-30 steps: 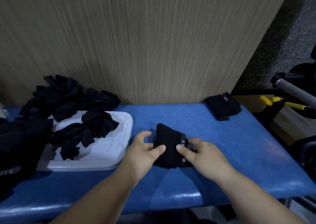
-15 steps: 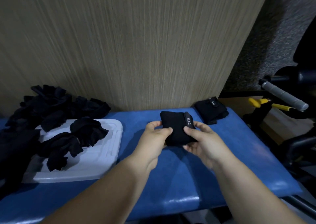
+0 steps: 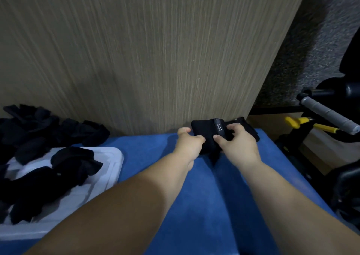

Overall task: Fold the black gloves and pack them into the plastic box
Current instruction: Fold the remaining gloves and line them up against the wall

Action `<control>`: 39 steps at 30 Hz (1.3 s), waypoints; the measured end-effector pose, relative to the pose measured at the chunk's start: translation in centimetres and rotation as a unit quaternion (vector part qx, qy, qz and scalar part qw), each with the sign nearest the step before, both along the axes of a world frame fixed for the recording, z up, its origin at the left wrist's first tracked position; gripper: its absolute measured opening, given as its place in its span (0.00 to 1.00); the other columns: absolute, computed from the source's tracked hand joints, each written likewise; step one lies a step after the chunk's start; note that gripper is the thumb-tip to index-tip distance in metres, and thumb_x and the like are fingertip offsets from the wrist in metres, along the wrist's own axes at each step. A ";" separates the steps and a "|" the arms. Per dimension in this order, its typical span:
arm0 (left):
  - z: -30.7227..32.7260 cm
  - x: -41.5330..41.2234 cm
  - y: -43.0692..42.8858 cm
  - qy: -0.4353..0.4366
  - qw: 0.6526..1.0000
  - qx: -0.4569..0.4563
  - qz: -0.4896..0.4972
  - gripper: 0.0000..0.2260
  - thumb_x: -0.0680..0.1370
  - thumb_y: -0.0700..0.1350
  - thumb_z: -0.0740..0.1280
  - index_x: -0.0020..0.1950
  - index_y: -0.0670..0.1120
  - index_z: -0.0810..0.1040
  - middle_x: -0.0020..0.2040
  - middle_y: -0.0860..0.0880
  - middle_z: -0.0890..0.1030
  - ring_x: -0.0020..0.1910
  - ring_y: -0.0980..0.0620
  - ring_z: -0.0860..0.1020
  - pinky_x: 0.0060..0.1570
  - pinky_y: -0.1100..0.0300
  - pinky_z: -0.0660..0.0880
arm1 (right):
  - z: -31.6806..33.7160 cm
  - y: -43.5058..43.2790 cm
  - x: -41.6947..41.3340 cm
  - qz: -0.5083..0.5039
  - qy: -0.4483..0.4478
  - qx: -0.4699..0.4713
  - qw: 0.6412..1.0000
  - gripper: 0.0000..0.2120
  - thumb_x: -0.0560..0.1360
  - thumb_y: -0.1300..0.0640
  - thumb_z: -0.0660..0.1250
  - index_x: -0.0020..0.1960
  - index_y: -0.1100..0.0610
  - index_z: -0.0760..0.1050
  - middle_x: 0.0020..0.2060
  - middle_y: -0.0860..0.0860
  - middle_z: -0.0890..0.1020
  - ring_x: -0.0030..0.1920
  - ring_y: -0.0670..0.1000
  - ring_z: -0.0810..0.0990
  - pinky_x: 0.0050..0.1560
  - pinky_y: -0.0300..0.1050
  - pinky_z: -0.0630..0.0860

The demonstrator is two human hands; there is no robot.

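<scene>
Both hands hold a folded black glove (image 3: 207, 133) with a "5.11" tab at the far right of the blue bench, close to the wooden wall. My left hand (image 3: 188, 144) grips its left edge and my right hand (image 3: 236, 143) grips its right side. Behind my right hand lies another folded black glove (image 3: 250, 129), mostly hidden. Loose black gloves (image 3: 75, 162) lie on a white plastic lid (image 3: 109, 169) at the left. A bigger heap of black gloves (image 3: 48, 126) sits behind it against the wall.
The blue padded bench (image 3: 224, 196) ends at the right beside a grey-gripped bar (image 3: 329, 116), yellow-handled tools (image 3: 296, 121) and dark equipment. A wood-grain panel (image 3: 146, 50) rises straight behind the bench.
Both hands lifted the folded glove from the bench's middle and carried it away and to the right, up to the other folded glove by the wall.
</scene>
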State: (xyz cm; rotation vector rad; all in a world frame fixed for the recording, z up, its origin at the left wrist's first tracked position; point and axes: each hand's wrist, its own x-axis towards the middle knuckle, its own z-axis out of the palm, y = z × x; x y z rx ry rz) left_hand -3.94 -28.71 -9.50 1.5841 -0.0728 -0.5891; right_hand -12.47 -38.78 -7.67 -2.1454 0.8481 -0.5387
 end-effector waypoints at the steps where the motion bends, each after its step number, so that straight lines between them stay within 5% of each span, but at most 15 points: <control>1: -0.2 0.3 -0.3 -0.006 1.000 0.008 0.000 0.24 0.75 0.40 0.67 0.67 0.51 0.62 0.53 0.45 0.78 0.52 0.47 0.79 0.56 0.51 0.77 | -0.1 -0.2 0.2 0.004 0.013 -0.033 0.999 0.26 0.73 0.47 0.70 0.67 0.55 0.70 0.59 0.54 0.79 0.57 0.55 0.78 0.57 0.46 0.74; 4: -0.7 1.1 -1.2 -0.048 0.998 0.029 -0.009 0.22 0.76 0.39 0.65 0.66 0.50 0.61 0.52 0.47 0.78 0.51 0.49 0.78 0.51 0.56 0.76 | -0.6 -1.0 1.0 0.002 0.059 -0.150 0.987 0.25 0.74 0.43 0.67 0.67 0.54 0.70 0.55 0.54 0.80 0.62 0.56 0.72 0.58 0.47 0.71; 10: -1.4 2.4 -2.0 -0.167 0.977 0.118 -0.060 0.23 0.78 0.41 0.64 0.69 0.48 0.59 0.55 0.46 0.78 0.51 0.49 0.78 0.52 0.53 0.77 | -2.1 -2.4 2.2 -0.015 0.152 -0.337 0.929 0.24 0.75 0.37 0.59 0.63 0.51 0.74 0.59 0.50 0.77 0.64 0.55 0.65 0.61 0.53 0.61; 14: -1.2 2.2 -2.0 -0.282 0.927 0.237 -0.074 0.26 0.78 0.45 0.64 0.73 0.48 0.57 0.65 0.44 0.70 0.59 0.45 0.73 0.55 0.53 0.72 | -3.4 -2.9 2.4 -0.008 0.113 -0.357 0.927 0.26 0.74 0.38 0.62 0.65 0.52 0.72 0.64 0.52 0.74 0.70 0.56 0.61 0.67 0.56 0.54; 17: -1.3 2.0 -1.5 -0.402 0.870 0.281 -0.052 0.27 0.78 0.44 0.64 0.75 0.52 0.57 0.72 0.49 0.58 0.69 0.46 0.62 0.66 0.52 0.64 | -4.0 -3.2 2.5 0.032 0.117 -0.335 0.934 0.28 0.77 0.39 0.56 0.75 0.47 0.61 0.72 0.51 0.67 0.76 0.55 0.54 0.73 0.56 0.45; 20: -1.8 2.3 -1.2 -0.483 0.820 0.281 -0.118 0.24 0.80 0.44 0.59 0.76 0.55 0.60 0.77 0.56 0.57 0.75 0.54 0.52 0.72 0.52 0.55 | -4.4 -3.4 2.5 0.051 0.148 -0.282 0.947 0.28 0.79 0.39 0.50 0.77 0.43 0.50 0.76 0.49 0.59 0.78 0.53 0.47 0.75 0.55 0.44; 27: -2.9 2.8 -1.4 -0.437 0.799 0.356 -0.211 0.22 0.83 0.55 0.50 0.77 0.55 0.58 0.78 0.57 0.57 0.77 0.56 0.49 0.74 0.54 0.48 | -4.4 -3.2 2.4 0.041 0.193 -0.263 0.944 0.27 0.80 0.38 0.44 0.77 0.42 0.51 0.78 0.47 0.55 0.78 0.52 0.46 0.75 0.53 0.46; 39: -1.9 2.6 -0.7 -0.395 0.806 0.367 -0.246 0.23 0.83 0.57 0.48 0.78 0.55 0.53 0.79 0.56 0.51 0.78 0.55 0.46 0.76 0.52 0.44 | -4.3 -3.0 2.5 0.041 0.200 -0.259 0.944 0.27 0.80 0.39 0.43 0.78 0.44 0.50 0.78 0.48 0.54 0.78 0.52 0.45 0.75 0.54 0.45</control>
